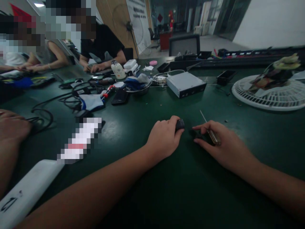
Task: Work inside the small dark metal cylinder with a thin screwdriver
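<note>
Close over the green table, my left hand [163,136] is closed around a small black block-like part [180,124]; only its end shows past the fingers. A short way to the right, my right hand [222,141] holds a slim screwdriver [214,137] with a brownish handle, its thin shaft slanting up and away to the left. The right thumb and index finger are curved apart, with a small dark piece [200,135] between them, too dim to name. A tiny dark bit [226,121] lies on the table beyond that hand.
Beyond my hands sit a silver disc drive [186,83] and a metal bowl with cloth [139,83]. A white fan grille [269,103] stands right. Cables [51,98], a lit phone [82,138] and another person's hand [14,127] are left. Two people sit across the table.
</note>
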Motion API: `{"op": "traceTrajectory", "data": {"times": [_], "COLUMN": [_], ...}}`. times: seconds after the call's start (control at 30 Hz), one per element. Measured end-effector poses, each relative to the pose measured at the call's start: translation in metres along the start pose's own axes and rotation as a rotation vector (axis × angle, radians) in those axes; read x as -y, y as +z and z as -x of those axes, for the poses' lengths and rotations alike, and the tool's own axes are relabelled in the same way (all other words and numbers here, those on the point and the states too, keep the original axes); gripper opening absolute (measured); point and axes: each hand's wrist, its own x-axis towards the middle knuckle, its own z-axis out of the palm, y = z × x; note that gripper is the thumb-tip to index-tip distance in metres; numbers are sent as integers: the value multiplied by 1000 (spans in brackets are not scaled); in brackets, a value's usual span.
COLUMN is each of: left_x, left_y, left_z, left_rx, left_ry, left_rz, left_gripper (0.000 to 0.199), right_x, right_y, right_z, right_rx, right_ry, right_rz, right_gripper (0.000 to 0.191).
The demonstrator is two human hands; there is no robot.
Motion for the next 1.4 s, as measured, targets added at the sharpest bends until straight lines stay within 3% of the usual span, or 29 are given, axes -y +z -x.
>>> {"op": "traceTrajectory", "data": {"times": [0.1, 0.2, 0.4, 0.63, 0.83, 0.97, 1.03, 1.13, 1.23, 1.4], "left_x": [-1, -3, -10, -25, -38, -45, -46, -47, -47, -50], "left_y": [-6, -13, -25, -40, -44, -47, -48, -48, -43, -38], "left_z": [2, 3, 2, 15, 22, 19, 20, 24, 29, 31], "left_rx": [10, 57, 96, 82, 14, -32, -25, -10, -7, -10], "left_ry": [-15, -46, -139, -192, -225, -310, -303, -166, -25, 21], "left_rz": [-65, -106, -138, -173, -175, -169, -157, -157, -223, -260], "left_gripper": [30, 27, 39, 44, 43, 38, 35, 27, 31, 34], "right_x": [5, 13, 16, 5, 11, 16, 20, 33, 44, 45], "right_y": [1, 1, 2, 4, 2, 2, 1, -1, 2, 8], "right_z": [-1, -1, 0, 1, 4, 4, 5, 9, 13, 17], "right_rx": [49, 13, -41, -139, -265, -473, -517, -470, -329, -206], "right_ry": [-15, -28, 2, 66, 96, 140, 119, 41, -35, -109], "right_rz": [-37, -86, -213, -590, -598, -547, -585, -678, -782, -763], "right_gripper": [18, 20, 20, 44, 50, 44, 45, 53, 53, 48]}}
